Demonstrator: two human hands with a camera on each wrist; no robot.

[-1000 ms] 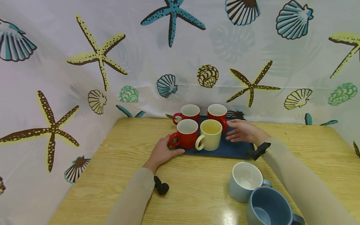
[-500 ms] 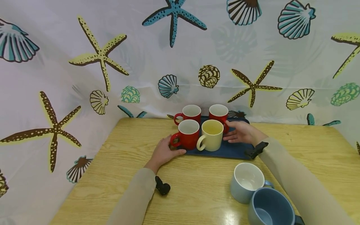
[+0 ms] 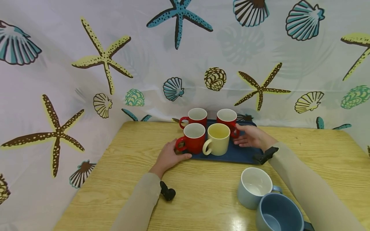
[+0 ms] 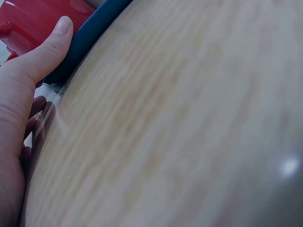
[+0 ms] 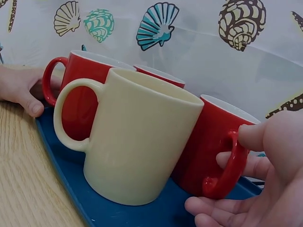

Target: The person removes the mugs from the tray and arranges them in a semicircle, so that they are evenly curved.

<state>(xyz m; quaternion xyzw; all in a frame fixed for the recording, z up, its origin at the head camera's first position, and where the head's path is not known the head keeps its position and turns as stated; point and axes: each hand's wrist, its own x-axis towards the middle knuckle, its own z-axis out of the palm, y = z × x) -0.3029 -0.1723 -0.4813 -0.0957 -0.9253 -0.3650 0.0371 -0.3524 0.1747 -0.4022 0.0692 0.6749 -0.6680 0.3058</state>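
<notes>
A dark blue tray (image 3: 240,155) bears three red mugs and one cream mug (image 3: 218,141). The right hand (image 3: 252,136) pinches the handle of the back right red mug (image 5: 194,156), thumb on top and a finger through the loop in the right wrist view. At the tray's left end, the left hand (image 3: 168,156) lies beside the front left red mug (image 3: 194,141), its thumb along the tray's front edge; in the left wrist view that thumb rests on the rim. Behind stands another red mug (image 3: 198,116), partly hidden.
A pale blue mug (image 3: 249,192) and a darker blue mug (image 3: 278,215) stand on the wooden table (image 3: 202,189) in front of the tray, close to the right sleeve. Behind the table hangs a white cloth (image 3: 190,64) with starfish and shells.
The right hand and the back right red mug have shifted slightly to the right, widening the space between the two rear mugs. The left hand keeps its place.
</notes>
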